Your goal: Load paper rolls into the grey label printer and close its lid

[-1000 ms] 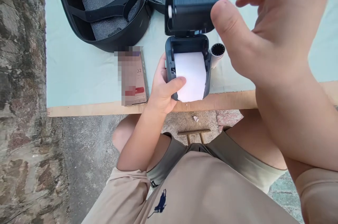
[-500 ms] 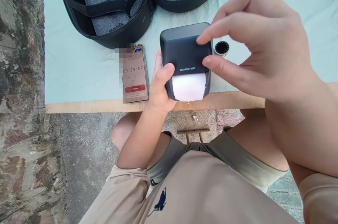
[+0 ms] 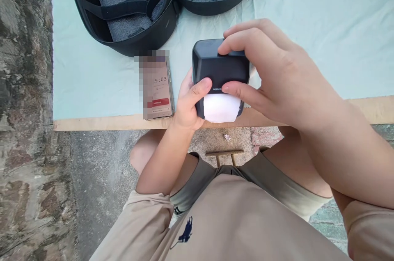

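A black label printer (image 3: 224,72), lettered in white near its paper slot, is held above the table's front edge. White label paper (image 3: 221,108) sticks out at its near end with a ragged right side. My left hand (image 3: 192,103) wraps round the printer's left side, the thumb lying on the top face. From the right, my right hand (image 3: 271,76) grips the same printer, thumb beside the lettering and fingertips over the far top edge. Its palm hides part of the printer's right side.
A phone (image 3: 158,97) showing a timer lies left of the printer, partly blurred out. Behind it stands an unzipped black case (image 3: 147,37) with grey foam and a strap. A wooden strip (image 3: 123,124) edges the cloth-covered table (image 3: 101,84). Stone wall (image 3: 24,129) rises at left.
My right hand has come left and down from beside the printer and closed on it. The printer has shifted slightly right and nearer. A small round black-faced object is now hidden behind my right hand.
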`<action>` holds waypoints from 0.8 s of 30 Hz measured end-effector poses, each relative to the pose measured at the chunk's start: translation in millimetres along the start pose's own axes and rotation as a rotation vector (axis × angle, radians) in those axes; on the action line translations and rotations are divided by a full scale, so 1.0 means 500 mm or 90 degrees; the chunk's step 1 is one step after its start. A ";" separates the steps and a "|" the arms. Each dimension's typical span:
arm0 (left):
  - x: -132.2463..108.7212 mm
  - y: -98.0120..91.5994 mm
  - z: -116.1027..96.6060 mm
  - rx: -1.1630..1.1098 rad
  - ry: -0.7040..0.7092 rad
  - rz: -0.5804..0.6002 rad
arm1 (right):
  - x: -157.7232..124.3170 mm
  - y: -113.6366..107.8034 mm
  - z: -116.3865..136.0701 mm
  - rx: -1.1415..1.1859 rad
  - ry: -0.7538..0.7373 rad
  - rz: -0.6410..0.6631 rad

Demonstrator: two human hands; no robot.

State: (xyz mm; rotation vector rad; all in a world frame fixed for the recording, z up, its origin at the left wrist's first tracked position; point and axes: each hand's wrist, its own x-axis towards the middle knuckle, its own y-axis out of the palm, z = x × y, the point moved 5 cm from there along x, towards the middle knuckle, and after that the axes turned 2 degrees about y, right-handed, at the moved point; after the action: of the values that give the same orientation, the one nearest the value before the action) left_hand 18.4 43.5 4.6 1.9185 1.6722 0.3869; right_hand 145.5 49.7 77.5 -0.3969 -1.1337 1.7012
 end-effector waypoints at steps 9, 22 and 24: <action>0.016 -0.011 0.010 -0.024 -0.065 -0.047 | -0.006 -0.013 -0.009 0.001 -0.093 -0.043; 0.025 -0.035 0.019 -0.080 -0.060 -0.069 | -0.005 -0.008 0.005 -0.012 -0.097 -0.010; 0.026 -0.037 0.019 -0.090 -0.061 -0.076 | -0.007 -0.010 0.006 -0.012 -0.105 -0.016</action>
State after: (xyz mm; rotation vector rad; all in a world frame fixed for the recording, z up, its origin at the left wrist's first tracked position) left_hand 11.1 55.0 -15.4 1.6984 1.6422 0.3507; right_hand 147.7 45.5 82.0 -0.2568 -1.2696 1.7270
